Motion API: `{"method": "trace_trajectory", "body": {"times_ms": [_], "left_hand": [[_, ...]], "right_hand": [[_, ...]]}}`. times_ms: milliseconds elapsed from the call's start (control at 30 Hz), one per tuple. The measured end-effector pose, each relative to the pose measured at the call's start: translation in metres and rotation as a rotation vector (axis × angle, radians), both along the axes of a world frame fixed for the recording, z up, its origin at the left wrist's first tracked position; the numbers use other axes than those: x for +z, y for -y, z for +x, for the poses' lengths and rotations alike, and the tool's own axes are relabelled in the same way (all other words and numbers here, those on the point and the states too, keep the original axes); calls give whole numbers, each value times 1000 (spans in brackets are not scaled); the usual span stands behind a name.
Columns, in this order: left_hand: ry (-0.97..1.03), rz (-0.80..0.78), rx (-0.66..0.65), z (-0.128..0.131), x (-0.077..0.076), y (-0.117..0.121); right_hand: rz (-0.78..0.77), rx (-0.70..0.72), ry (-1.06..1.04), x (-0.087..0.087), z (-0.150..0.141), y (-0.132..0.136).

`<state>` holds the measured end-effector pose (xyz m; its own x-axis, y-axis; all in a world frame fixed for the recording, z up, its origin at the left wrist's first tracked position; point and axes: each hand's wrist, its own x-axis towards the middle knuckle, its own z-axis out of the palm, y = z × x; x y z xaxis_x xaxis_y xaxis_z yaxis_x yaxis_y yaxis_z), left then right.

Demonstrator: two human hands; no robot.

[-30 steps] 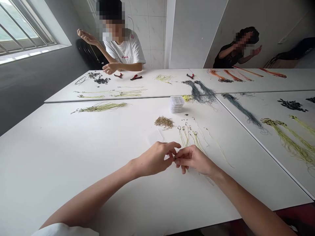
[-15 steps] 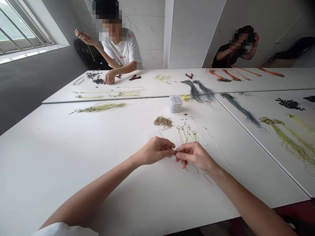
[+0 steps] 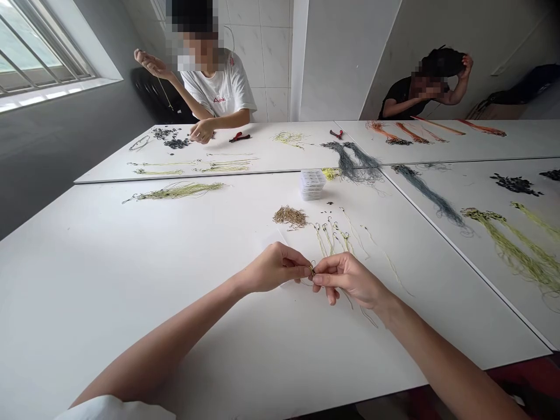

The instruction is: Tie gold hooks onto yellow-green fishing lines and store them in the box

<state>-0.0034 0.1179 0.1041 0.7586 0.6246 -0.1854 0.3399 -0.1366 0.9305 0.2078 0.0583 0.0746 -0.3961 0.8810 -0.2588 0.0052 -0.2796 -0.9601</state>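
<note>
My left hand (image 3: 273, 269) and my right hand (image 3: 347, 279) meet fingertip to fingertip just above the white table (image 3: 131, 280). Both pinch a small metal hook on a thin yellow-green cord (image 3: 311, 269). The cord trails under my right hand toward my wrist. Just beyond my hands lie a few finished yellow-green cords with hooks (image 3: 335, 236). A small heap of brass-coloured hooks (image 3: 290, 217) sits further back.
A stack of clear plastic boxes (image 3: 312, 184) stands behind the heap. Bundles of yellow-green cords (image 3: 179, 191), grey cords (image 3: 354, 160) and orange cords (image 3: 394, 134) lie about. Red pliers (image 3: 240, 137) rest near one person seated opposite. Another person sits at the far right.
My hands have stayed together, shifting slightly on the hook. The person at the far right has raised a hand to the head.
</note>
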Motion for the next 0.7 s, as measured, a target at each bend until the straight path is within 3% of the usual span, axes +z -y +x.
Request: {"method": "trace_trajectory", "body": {"times_ms": [700], "left_hand": [[32,-60,36,5,0,5]], "right_hand": [[5,32,15,1,-1,1]]}}
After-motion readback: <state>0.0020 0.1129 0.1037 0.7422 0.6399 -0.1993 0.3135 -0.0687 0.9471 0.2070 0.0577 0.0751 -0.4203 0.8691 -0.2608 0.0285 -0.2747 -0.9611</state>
